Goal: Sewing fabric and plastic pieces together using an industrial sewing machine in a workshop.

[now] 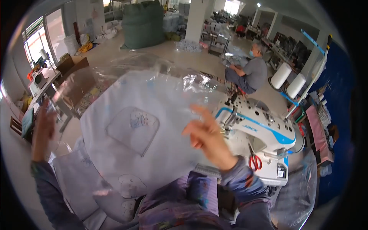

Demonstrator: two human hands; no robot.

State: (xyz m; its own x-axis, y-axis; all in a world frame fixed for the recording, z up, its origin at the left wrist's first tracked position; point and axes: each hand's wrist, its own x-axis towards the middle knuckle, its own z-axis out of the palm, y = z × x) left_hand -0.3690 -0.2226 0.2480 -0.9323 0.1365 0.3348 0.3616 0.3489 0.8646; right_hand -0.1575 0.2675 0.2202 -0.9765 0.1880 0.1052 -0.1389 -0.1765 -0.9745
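A large pale grey-lilac cloth [168,149] is spread over the work surface in front of me. Stitched on it is a patch pocket [134,132] with a small cartoon drawing near its top edge. My right hand [209,136] hovers above the cloth's right part, its index finger and thumb apart and nothing between them. Beside it stands a white and blue sewing machine [260,132]. Off the cloth's left side my left hand [46,124] is raised and smeared by motion, so its fingers are unclear. More printed pale cloth [74,178] hangs at the lower left and over my lap.
Red-handled scissors [255,161] lie on the machine bed. Two white thread cones [281,75] stand behind the machine. Clear plastic sheeting [180,78] borders the cloth's far side. Beyond it a person [251,71] sits low. A cardboard box [73,67] and another sewing machine [40,82] are at left.
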